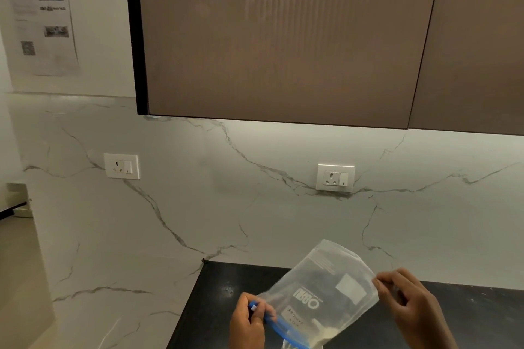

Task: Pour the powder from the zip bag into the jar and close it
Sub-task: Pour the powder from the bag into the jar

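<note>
A single head-worn camera looks forward, tilted only slightly down. Brown wall cabinets fill twelve o'clock, the marble backsplash the middle, and the near black countertop shows only at six o'clock, close below.

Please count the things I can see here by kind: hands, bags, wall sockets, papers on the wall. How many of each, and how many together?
Hands: 2, left hand and right hand
Zip bag: 1
Wall sockets: 2, and
Paper on the wall: 1
Total: 6
</note>
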Demonstrator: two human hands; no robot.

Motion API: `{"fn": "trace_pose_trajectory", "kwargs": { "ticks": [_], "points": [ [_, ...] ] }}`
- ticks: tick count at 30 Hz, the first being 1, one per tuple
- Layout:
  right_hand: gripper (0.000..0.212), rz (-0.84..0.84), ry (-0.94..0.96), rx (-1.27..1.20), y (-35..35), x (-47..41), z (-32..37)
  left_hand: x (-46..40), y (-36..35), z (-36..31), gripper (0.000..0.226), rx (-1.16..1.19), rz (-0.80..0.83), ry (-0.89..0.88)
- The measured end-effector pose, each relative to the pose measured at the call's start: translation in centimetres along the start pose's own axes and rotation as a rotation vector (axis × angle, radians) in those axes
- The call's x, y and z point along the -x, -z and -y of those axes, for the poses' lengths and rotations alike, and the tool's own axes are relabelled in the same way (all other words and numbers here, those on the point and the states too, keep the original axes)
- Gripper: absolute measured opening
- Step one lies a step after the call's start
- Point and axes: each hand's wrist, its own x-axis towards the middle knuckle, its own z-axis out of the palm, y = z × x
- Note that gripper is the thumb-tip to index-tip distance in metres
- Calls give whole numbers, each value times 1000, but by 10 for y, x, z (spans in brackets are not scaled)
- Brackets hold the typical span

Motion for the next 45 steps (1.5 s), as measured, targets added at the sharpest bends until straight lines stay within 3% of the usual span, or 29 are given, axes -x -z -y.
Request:
{"fn": "trace_pose_trajectory", "kwargs": {
  "ticks": [4,7,11,15,24,36,39,42,45],
  "points": [
    [15,44,4,1,1,-1,6,-1,-1,-1,14,-23,-5,-6],
    [12,-38,5,-16,4,-2,12,-3,-2,-2,12,2,-2,-3],
    [15,42,43,-11,3,-2,15,-3,0,-1,12,-5,-25,18],
    [11,-45,53,4,3,-3,18,-2,-2,-1,10,-55,-54,14],
    [13,-45,39,6,0,-1,15,-3,-1,-3,6,7,-23,64],
    [20,20,27,30,-7,-2,15,-3,1,-1,7,-24,-25,49],
    [19,-49,-11,31,-6,-2,15,-2,0,0,7,-13,-35,49],
    [22,22,18,41,-8,-3,14,0,-2,-3,7,-47,-36,53],
    [21,-38,3,33,-7,-3,15,-1,-2,-2,7,-35,-51,70]
  ]
}}
